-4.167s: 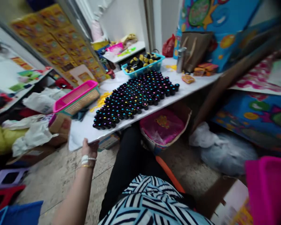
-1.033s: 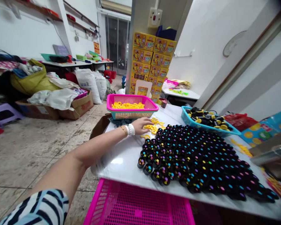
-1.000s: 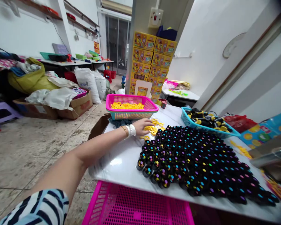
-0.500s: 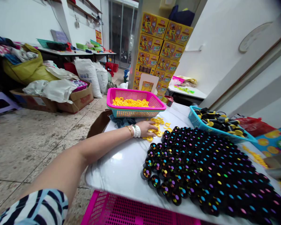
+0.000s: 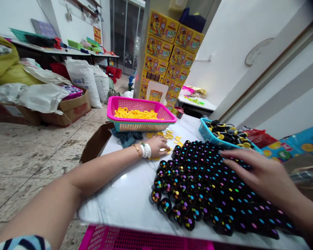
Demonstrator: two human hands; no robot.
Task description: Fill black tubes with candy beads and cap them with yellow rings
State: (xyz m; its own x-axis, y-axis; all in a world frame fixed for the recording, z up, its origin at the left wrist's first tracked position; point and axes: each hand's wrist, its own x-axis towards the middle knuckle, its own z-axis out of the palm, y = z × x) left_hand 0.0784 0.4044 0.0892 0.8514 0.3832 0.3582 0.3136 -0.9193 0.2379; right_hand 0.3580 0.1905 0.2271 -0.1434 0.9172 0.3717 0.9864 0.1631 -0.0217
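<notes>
My left hand [image 5: 156, 146] rests over the loose yellow rings [image 5: 169, 134] on the white table, its fingers bent over some of them; whether it grips one is hard to see. Above the right part of the many black cups [image 5: 198, 173], my right hand [image 5: 255, 168] hovers with thumb and forefinger apart and nothing visible between them. The cups stand packed together, with small coloured dots inside. A pink basket [image 5: 169, 117], set in a teal one, holds more yellow rings behind my left hand.
A blue basket [image 5: 207, 133] of black and yellow pieces stands behind the cups. Dark cloth [image 5: 126, 138] lies by the pink basket. Yellow boxes [image 5: 159, 48] are stacked beyond the table. Another pink basket [image 5: 135, 239] sits below the front edge.
My right hand has come into view from the right, over the cups. My left hand has shifted slightly towards me on the rings. The whole view has turned a little to the right.
</notes>
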